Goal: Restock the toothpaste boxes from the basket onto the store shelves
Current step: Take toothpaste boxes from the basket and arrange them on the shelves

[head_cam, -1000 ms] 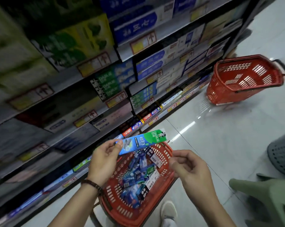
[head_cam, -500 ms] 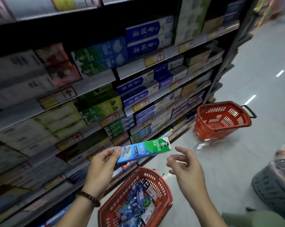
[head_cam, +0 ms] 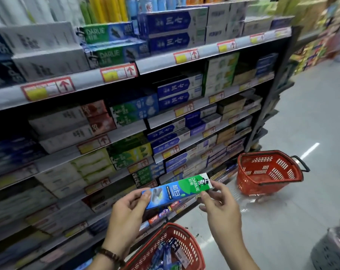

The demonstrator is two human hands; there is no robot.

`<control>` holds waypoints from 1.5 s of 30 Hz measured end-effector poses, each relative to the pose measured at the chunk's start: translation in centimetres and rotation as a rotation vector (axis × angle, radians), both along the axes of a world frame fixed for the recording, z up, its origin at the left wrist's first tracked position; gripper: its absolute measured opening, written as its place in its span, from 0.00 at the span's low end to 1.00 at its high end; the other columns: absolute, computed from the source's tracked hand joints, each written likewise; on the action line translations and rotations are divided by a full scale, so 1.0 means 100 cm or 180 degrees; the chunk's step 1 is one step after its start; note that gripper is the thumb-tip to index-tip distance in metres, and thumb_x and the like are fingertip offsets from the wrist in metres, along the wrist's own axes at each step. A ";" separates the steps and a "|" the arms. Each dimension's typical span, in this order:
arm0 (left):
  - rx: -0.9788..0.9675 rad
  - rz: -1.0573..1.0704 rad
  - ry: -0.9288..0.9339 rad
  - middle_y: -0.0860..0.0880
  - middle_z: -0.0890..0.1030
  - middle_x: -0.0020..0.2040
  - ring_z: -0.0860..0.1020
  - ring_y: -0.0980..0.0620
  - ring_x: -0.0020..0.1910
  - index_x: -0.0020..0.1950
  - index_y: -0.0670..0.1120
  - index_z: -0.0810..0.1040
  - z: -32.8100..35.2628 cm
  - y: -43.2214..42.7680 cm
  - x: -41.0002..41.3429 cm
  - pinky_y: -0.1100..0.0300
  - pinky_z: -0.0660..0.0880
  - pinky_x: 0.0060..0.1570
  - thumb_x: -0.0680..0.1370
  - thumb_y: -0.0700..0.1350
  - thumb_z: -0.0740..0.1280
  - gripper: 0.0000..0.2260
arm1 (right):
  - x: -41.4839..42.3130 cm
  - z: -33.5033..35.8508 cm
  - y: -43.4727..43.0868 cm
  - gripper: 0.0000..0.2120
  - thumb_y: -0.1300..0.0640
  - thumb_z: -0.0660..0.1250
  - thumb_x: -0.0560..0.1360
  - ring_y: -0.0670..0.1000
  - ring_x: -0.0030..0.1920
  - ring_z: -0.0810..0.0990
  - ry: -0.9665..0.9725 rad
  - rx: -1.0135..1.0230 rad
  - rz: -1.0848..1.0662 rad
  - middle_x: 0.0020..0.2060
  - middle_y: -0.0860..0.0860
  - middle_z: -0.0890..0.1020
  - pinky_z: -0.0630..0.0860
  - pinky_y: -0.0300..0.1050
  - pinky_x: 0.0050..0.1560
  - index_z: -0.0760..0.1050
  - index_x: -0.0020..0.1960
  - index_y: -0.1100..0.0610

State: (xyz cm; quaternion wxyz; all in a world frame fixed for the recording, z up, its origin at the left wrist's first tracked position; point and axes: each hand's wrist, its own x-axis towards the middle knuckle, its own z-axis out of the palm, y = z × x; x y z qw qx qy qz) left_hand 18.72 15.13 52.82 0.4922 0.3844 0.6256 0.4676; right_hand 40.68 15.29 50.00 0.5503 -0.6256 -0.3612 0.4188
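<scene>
Tall, stocked grey metal store shelves (head_cam: pixel 157 64) — red plastic mesh basket (head_cam: pixel 186 232) of boxes below my hands.
I hold a long blue-and-green cardboard toothpaste box (head_cam: pixel 177 191) above it, before the shelves — left hand (head_cam: pixel 126 217) pinching the blue end, right hand (head_cam: pixel 221 211) pinching the green.

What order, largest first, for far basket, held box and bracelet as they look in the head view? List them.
1. Far basket, though farthest.
2. Box.
3. Bracelet, only partly visible.
</scene>
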 end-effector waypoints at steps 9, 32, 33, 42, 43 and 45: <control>0.0228 0.0178 -0.0463 0.45 0.89 0.51 0.87 0.48 0.52 0.57 0.44 0.86 0.037 -0.018 0.008 0.59 0.81 0.49 0.81 0.43 0.71 0.07 | 0.007 0.047 0.006 0.11 0.62 0.73 0.80 0.53 0.45 0.89 0.0330 0.0333 0.0131 0.47 0.52 0.88 0.87 0.58 0.49 0.84 0.52 0.45; 0.0485 -0.0314 -0.0749 0.40 0.88 0.53 0.84 0.43 0.51 0.55 0.47 0.88 0.092 0.007 -0.061 0.43 0.77 0.62 0.70 0.51 0.77 0.15 | -0.053 0.145 0.033 0.06 0.68 0.69 0.81 0.65 0.47 0.89 0.1101 0.0646 0.0330 0.47 0.64 0.88 0.86 0.65 0.47 0.76 0.57 0.62; 0.0501 -0.0289 -0.0726 0.39 0.87 0.52 0.84 0.43 0.51 0.55 0.47 0.88 0.092 0.010 -0.061 0.44 0.77 0.60 0.70 0.51 0.77 0.16 | -0.052 0.145 0.037 0.07 0.68 0.69 0.81 0.66 0.47 0.89 0.1125 0.0646 0.0340 0.47 0.64 0.88 0.87 0.65 0.46 0.76 0.58 0.63; 0.0617 -0.0012 -0.0196 0.46 0.89 0.51 0.86 0.48 0.51 0.53 0.45 0.88 0.114 0.049 -0.037 0.60 0.79 0.49 0.80 0.47 0.73 0.08 | -0.030 0.158 0.104 0.06 0.69 0.70 0.80 0.69 0.49 0.88 0.1407 0.0591 0.0790 0.49 0.67 0.87 0.87 0.57 0.41 0.77 0.53 0.60; 0.0625 0.0019 -0.0131 0.46 0.89 0.51 0.86 0.46 0.52 0.54 0.46 0.88 0.117 0.053 -0.032 0.57 0.78 0.51 0.79 0.48 0.73 0.08 | -0.027 0.162 0.112 0.06 0.69 0.69 0.80 0.69 0.48 0.88 0.1427 0.0593 0.0852 0.48 0.67 0.87 0.87 0.56 0.40 0.77 0.52 0.60; 0.0649 0.0153 -0.0105 0.46 0.88 0.50 0.85 0.48 0.48 0.53 0.46 0.88 0.123 0.063 -0.021 0.56 0.77 0.50 0.78 0.48 0.74 0.08 | -0.020 0.169 0.128 0.06 0.70 0.69 0.80 0.68 0.47 0.88 0.1471 0.0606 0.0954 0.47 0.66 0.87 0.87 0.57 0.41 0.77 0.51 0.60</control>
